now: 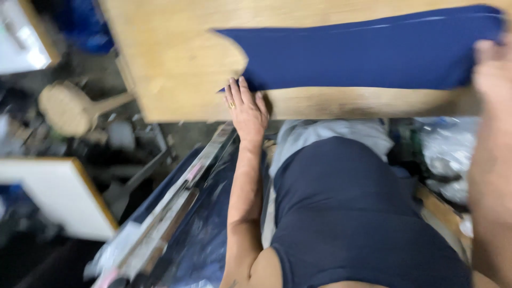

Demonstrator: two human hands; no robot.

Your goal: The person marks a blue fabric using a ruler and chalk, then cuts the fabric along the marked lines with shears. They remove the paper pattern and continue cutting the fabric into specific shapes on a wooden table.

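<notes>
Blue cloth (368, 50) is lying lengthwise across the table (170, 58); left hand (246, 109) is pressing flat with fingers spread on its near corner, right hand (493, 66) is pinching the far end.

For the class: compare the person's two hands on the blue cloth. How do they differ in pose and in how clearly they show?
The left hand lies flat, fingers spread, at the near left corner of the blue cloth; the right hand is at the cloth's right end, at the picture's edge. The left hand shows sharply and wears a ring; the right hand is blurred, so its grip cannot be told. Both touch the cloth on the wooden board.
</notes>
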